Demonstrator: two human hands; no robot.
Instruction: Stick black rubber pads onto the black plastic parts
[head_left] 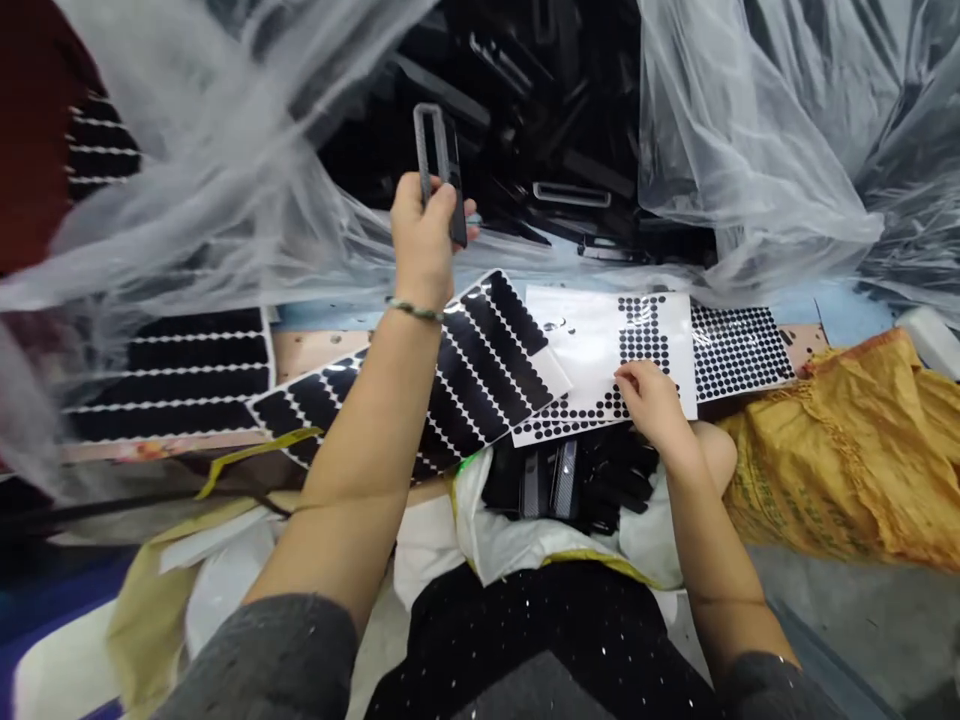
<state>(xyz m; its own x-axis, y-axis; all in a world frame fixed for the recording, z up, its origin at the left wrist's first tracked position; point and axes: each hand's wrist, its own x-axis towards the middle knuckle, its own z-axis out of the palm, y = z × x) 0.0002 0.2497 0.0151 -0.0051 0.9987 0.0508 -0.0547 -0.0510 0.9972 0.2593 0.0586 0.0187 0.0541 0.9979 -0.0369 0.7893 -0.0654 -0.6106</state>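
My left hand (421, 235) is closed round a slim black plastic piece (457, 155) with a grey textured, slotted frame (429, 125) at its upper end. It is raised over the near edge of a heap of similar black pieces (577, 110). Whether the frame and the black part are one piece, I cannot tell. My right hand (651, 402) rests above a white sheet of round black stickers (581, 350), thumb and fingertips pinched together. Anything between those fingertips is too small or hidden to make out. Many stickers are gone from this sheet's middle.
Sheets of black scalloped strips (480, 370) lie left of the white sheet, and a fuller dot sheet (739, 350) lies right. Clear plastic film (757, 130) drapes both sides of the heap. An open white sack (487, 540) holds more black pieces; a yellow sack (847, 450) sits right.
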